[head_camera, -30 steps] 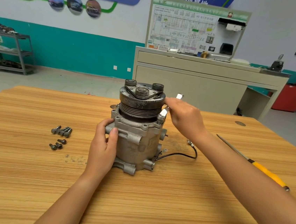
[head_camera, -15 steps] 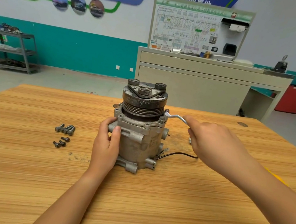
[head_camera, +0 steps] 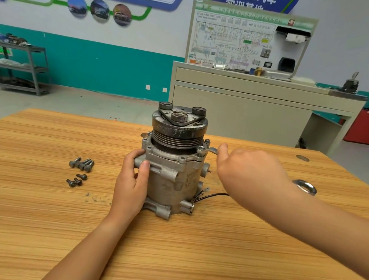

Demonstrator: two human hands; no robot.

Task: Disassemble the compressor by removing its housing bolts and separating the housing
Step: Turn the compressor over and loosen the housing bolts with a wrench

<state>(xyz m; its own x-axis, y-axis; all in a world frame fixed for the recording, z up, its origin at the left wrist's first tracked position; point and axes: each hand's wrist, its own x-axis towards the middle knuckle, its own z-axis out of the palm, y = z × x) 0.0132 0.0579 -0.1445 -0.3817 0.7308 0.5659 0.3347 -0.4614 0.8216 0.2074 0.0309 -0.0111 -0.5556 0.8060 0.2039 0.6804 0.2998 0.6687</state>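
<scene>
The grey metal compressor (head_camera: 170,179) stands upright on the wooden table (head_camera: 34,215), its dark pulley and clutch plate (head_camera: 179,128) on top. My left hand (head_camera: 132,186) grips the left side of the housing, thumb on the front. My right hand (head_camera: 248,171) is curled round a silver ring wrench (head_camera: 208,151). One ring end sits on a bolt at the right corner of the upper flange, and the other ring end (head_camera: 305,186) sticks out past my wrist. Several removed bolts (head_camera: 82,164) lie loose on the table to the left.
A black wire (head_camera: 214,195) trails from the compressor's right side under my right forearm. Three smaller bolts (head_camera: 77,180) lie just in front of the larger ones. Beyond the table stand a beige cabinet (head_camera: 238,113) with a wiring board and a metal shelf (head_camera: 16,65).
My right hand has swung the wrench handle from pointing away at the back round to the right and toward me. The left hand has kept its hold on the housing.
</scene>
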